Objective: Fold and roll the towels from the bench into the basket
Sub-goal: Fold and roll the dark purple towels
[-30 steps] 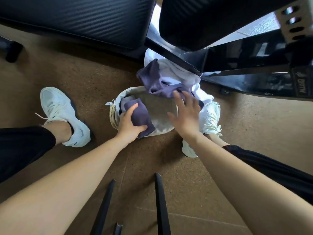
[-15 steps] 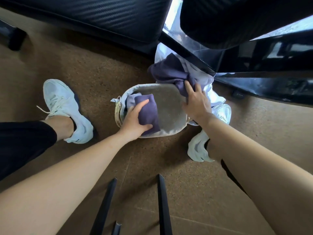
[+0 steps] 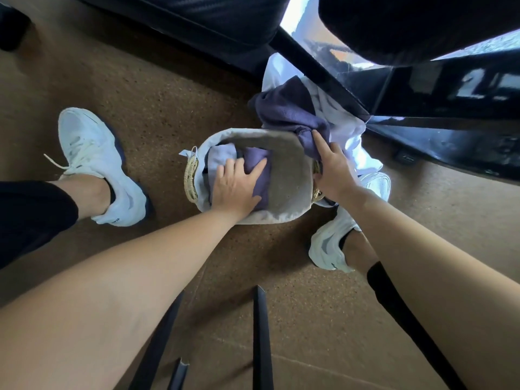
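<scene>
One purple roll (image 3: 253, 156) lies near-to-far in basket (image 3: 270, 218); L hand (image 3: 236, 190) fingers (image 3: 257, 168) flat on it, R hand (image 3: 333, 170) grip unclear.

Brown speckled cork-like floor (image 3: 140, 108) under black padded counter (image 3: 197, 15), carbon-weave cover. 2nd dark pad (image 3: 408, 23) to counter's right; bright daylight strip (image 3: 298, 21) btwn them. Glossy black metal frame (image 3: 450, 130) below-right of counter. Thin black bars (image 3: 260, 342) well apart from counter, at bottom edge.

White sneakers (image 3: 95, 164) on brown floor (image 3: 157, 108), black bars (image 3: 260, 333) at btm.
</scene>
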`<action>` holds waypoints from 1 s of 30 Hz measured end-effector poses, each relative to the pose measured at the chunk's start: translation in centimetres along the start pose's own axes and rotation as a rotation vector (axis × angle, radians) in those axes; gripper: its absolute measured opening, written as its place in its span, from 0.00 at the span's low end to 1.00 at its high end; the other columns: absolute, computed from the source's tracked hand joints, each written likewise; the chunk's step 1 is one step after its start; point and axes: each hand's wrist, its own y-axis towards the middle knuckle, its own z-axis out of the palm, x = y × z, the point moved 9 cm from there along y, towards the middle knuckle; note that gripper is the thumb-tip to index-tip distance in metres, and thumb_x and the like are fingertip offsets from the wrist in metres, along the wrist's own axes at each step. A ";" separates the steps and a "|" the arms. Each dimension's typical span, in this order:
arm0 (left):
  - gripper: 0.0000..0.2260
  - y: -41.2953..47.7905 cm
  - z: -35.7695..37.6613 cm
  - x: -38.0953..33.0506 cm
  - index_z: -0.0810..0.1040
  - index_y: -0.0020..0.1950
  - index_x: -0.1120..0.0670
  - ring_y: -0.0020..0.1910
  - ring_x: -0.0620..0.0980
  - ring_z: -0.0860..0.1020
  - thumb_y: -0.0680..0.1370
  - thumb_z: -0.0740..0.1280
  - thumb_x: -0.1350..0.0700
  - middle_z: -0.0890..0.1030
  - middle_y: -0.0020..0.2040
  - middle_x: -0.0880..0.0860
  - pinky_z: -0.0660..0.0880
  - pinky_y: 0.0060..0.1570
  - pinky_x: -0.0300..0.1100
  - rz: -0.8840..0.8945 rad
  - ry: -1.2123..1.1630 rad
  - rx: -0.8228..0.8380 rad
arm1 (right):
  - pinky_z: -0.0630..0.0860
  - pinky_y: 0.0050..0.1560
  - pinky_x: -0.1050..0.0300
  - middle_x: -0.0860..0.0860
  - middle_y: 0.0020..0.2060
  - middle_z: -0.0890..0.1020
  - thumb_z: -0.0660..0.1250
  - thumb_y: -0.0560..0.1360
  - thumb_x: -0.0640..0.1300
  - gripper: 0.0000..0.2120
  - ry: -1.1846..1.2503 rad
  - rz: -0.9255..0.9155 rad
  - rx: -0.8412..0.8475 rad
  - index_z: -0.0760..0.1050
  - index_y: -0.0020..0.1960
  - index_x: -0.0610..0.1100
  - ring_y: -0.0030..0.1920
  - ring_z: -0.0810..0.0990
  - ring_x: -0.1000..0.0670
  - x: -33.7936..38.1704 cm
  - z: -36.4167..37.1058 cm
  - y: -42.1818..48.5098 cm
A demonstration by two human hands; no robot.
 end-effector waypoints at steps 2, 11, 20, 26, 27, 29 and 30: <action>0.41 -0.2 -0.2 0.5 0.60 0.80 0.41 0.64 0.61 0.71 0.70 0.73 0.36 0.70 0.69 0.59 0.71 0.59 0.55 -0.016 0.005 -0.034 | 0.73 0.63 0.40 0.43 0.73 0.67 0.69 0.75 0.40 0.43 -0.012 0.001 0.003 0.49 0.82 0.55 0.67 0.70 0.35 -0.1 0.1 0.0; 0.35 0.2 -0.5 -0.8 0.66 0.79 0.48 0.55 0.58 0.78 0.74 0.75 0.57 0.73 0.61 0.58 0.79 0.54 0.51 0.009 -0.581 0.035 | 0.72 0.63 0.39 0.41 0.72 0.69 0.68 0.75 0.39 0.42 0.006 0.001 -0.014 0.50 0.83 0.53 0.67 0.70 0.34 0.3 0.0 -0.3; 0.35 0.4 -0.8 2.0 0.69 0.76 0.40 0.67 0.63 0.69 0.69 0.74 0.41 0.67 0.75 0.56 0.69 0.60 0.59 -0.041 -0.119 -0.041 | 0.73 0.62 0.39 0.43 0.72 0.69 0.67 0.75 0.42 0.41 -0.006 0.012 -0.032 0.50 0.82 0.55 0.66 0.71 0.34 0.4 0.0 -0.4; 0.39 0.9 -0.4 1.9 0.68 0.78 0.45 0.66 0.61 0.71 0.69 0.79 0.48 0.72 0.73 0.57 0.68 0.67 0.57 0.074 -0.291 -0.032 | 0.73 0.61 0.43 0.43 0.72 0.69 0.67 0.75 0.39 0.42 0.000 0.009 -0.031 0.50 0.82 0.54 0.66 0.71 0.36 0.6 0.0 -0.5; 0.39 0.8 -0.3 1.7 0.67 0.78 0.45 0.67 0.60 0.71 0.69 0.79 0.48 0.72 0.74 0.56 0.68 0.67 0.57 0.098 -0.271 -0.028 | 0.73 0.60 0.43 0.43 0.72 0.69 0.67 0.75 0.39 0.42 0.002 0.006 -0.035 0.50 0.83 0.53 0.66 0.71 0.36 0.6 0.0 -0.5; 0.39 0.5 -0.2 2.2 0.65 0.79 0.42 0.68 0.59 0.70 0.71 0.77 0.43 0.70 0.76 0.53 0.67 0.64 0.58 0.073 -0.171 -0.032 | 0.73 0.60 0.43 0.43 0.72 0.69 0.67 0.76 0.39 0.42 0.002 0.005 -0.034 0.50 0.83 0.53 0.67 0.71 0.36 0.7 0.0 -0.5; 0.38 0.4 -0.1 2.6 0.64 0.79 0.42 0.69 0.59 0.69 0.72 0.75 0.41 0.68 0.77 0.53 0.67 0.63 0.58 0.037 -0.122 -0.035 | 0.73 0.61 0.43 0.43 0.72 0.69 0.67 0.75 0.39 0.42 -0.002 0.010 -0.027 0.50 0.83 0.54 0.67 0.71 0.36 0.6 0.0 -0.5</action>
